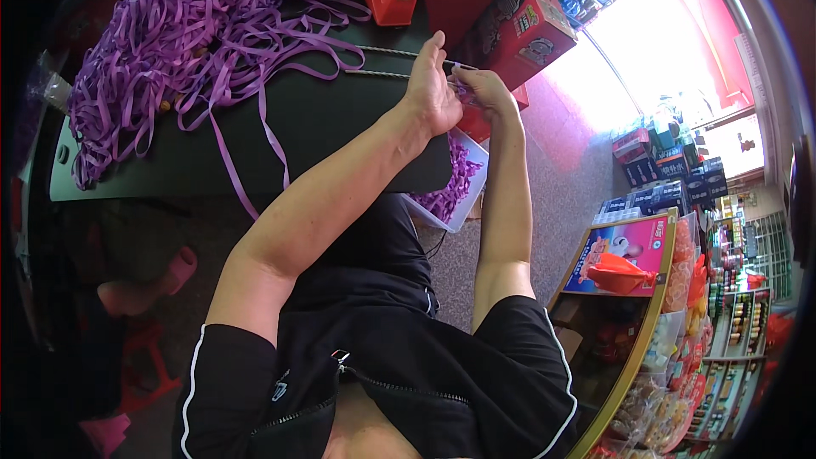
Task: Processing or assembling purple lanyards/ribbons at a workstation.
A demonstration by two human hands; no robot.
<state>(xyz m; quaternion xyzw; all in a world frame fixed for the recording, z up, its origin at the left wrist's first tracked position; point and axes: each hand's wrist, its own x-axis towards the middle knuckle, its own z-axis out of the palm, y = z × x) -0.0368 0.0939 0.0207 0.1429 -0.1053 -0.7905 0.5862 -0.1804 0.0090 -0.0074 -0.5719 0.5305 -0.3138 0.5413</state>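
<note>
As my left grip (432, 89) and my right grip (486, 89) are positioned side by side at the right end of the dark, flat-topped bench (327, 110), I set each differently. Left: fingers extended and raised; I cannot tell whether this grip bears on anything at its hidden side. Right: fingertips closed on a short piece of shiny purple ribbon (461, 92), located between the two hands. Two thin, pale rods with a twisted surface (387, 51) project leftward from behind the left grip. A large heap of flat purple ribbon (204, 34) covers the left rear of the bench. A red tape dispenser (388, 0) stands right of the heap. A white rectangular bin (478, 185) — lower than the bench top — contains small purple pieces (455, 178).
</note>
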